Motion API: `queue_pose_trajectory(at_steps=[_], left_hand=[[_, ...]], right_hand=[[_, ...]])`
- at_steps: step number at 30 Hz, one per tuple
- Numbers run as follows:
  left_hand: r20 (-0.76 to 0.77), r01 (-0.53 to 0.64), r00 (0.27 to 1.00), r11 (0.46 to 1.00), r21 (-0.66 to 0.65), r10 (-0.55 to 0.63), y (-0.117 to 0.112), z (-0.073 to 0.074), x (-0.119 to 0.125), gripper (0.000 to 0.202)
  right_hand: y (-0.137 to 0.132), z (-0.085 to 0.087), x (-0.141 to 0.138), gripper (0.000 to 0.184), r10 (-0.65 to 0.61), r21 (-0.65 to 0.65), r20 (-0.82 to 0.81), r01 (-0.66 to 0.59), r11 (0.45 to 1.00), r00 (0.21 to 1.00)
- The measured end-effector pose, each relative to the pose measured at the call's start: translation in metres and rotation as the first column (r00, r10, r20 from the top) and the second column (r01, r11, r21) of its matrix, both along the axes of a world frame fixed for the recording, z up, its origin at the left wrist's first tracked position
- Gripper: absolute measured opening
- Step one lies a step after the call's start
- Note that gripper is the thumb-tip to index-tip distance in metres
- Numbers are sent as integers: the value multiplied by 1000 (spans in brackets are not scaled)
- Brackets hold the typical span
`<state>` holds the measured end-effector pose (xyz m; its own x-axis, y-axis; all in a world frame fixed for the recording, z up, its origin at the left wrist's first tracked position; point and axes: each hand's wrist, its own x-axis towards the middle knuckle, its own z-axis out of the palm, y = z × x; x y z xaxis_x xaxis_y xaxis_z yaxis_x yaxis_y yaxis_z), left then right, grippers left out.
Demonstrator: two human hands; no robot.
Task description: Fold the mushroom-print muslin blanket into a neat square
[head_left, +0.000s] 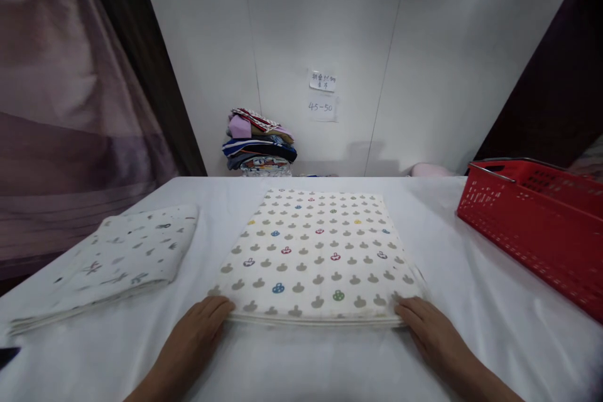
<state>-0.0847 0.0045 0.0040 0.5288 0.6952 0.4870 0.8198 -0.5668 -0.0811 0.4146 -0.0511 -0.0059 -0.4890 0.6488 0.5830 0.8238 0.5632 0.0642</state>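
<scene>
A folded white cloth [311,251] lies flat in the middle of the table, its near edge showing several layers. Grey mushroom shapes cover it, with a few in red, blue, green and yellow. At its near left corner, my left hand [207,317] grips the edge, fingers together on top. My right hand [424,320] grips the near right corner in the same way. Both thumbs are mostly hidden. To the left rests a second folded white cloth [132,251] with small scattered prints, apart from my hands.
A red plastic basket [532,220] with a metal handle stands at the right. White sheeting covers the table [311,367]. Beyond its far edge rises a pile of folded fabrics [259,147]. Paper notes [323,107] hang on the wall, and a curtain [70,138] borders the left.
</scene>
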Motion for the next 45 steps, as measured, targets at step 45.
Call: queue_pose_trajectory(at_steps=[45], left_hand=[[16, 321, 942, 885, -336, -336, -19, -8, 218, 25]], right_hand=[[2, 11, 47, 29, -20, -216, 33, 26, 976, 999]])
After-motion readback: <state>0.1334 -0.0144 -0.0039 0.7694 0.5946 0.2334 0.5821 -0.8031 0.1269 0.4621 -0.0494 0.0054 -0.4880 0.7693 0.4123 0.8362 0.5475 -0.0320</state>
